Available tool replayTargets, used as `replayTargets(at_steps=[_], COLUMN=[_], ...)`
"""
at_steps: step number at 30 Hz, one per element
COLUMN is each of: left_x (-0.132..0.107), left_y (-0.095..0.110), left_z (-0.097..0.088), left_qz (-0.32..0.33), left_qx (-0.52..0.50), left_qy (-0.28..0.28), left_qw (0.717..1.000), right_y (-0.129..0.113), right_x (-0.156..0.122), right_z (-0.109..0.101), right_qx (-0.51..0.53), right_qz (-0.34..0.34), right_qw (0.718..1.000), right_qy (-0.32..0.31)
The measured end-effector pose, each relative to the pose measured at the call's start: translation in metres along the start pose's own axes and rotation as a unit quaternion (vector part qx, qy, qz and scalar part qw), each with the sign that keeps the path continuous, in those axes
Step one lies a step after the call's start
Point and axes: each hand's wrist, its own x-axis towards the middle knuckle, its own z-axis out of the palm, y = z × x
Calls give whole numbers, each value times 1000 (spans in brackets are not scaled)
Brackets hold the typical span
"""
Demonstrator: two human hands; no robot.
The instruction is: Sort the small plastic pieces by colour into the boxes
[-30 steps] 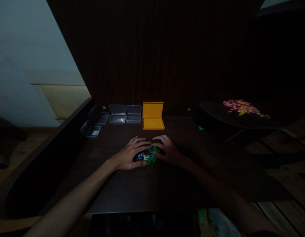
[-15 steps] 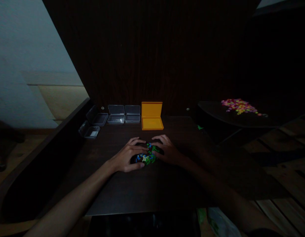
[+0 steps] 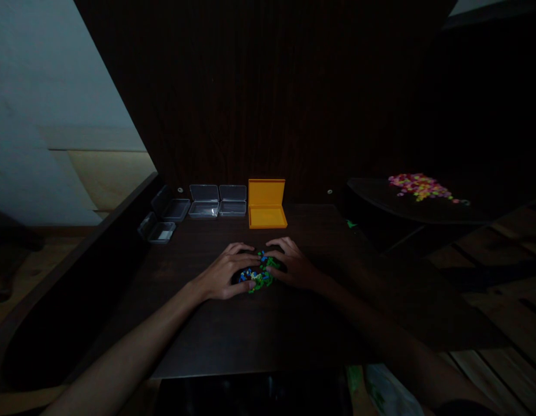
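Observation:
A small heap of tiny green, blue and pale yellow pieces point(image 3: 263, 278) lies on the dark wooden table point(image 3: 233, 341); their exact kind is too small to tell. On the heap's left side is my left hand point(image 3: 228, 270), fingers spread and curved around it, the thumb touching pieces at the near edge. My right hand point(image 3: 293, 264) curves around the right side, its fingers apart and the tips at the green pieces. Neither hand grips anything that I can see. Part of the heap is hidden under the fingers.
Beyond the hands stands an opened yellow box point(image 3: 268, 217). Several clear plastic boxes, lids raised, sit to its left, one of them a small box point(image 3: 162, 232) holding something white. Pink and yellow pieces point(image 3: 420, 186) are piled on a side shelf at right. A green scrap point(image 3: 350, 223) lies near the table's right side.
Both hands have shifted only slightly around the heap. My left thumb has moved a little up into the pieces, and some pieces under the fingers have been pushed about.

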Motion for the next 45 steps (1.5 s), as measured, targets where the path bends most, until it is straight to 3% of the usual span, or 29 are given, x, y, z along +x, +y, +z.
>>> replayTargets(at_steps=[6, 13, 28, 33, 45], left_x=[-1, 0, -2, -2, -1], left_y=[0, 5, 2, 3, 5], left_z=[0, -1, 1, 0, -1], left_qz=[-9, -5, -45, -76, -63], left_qx=[2, -21, -49, -43, -52], left_qy=[22, 4, 37, 44, 13], left_qw=[1000, 1000, 997, 995, 997], right_y=[1, 2, 1, 1, -1], right_x=[-1, 0, -1, -1, 0], right_z=[-1, 2, -3, -2, -4], right_qx=[11, -5, 36, 7, 23], right_qz=[-16, 9, -41, 0, -33], right_qw=[1000, 1000, 998, 1000, 999], right_qy=[-6, -12, -18, -1, -34])
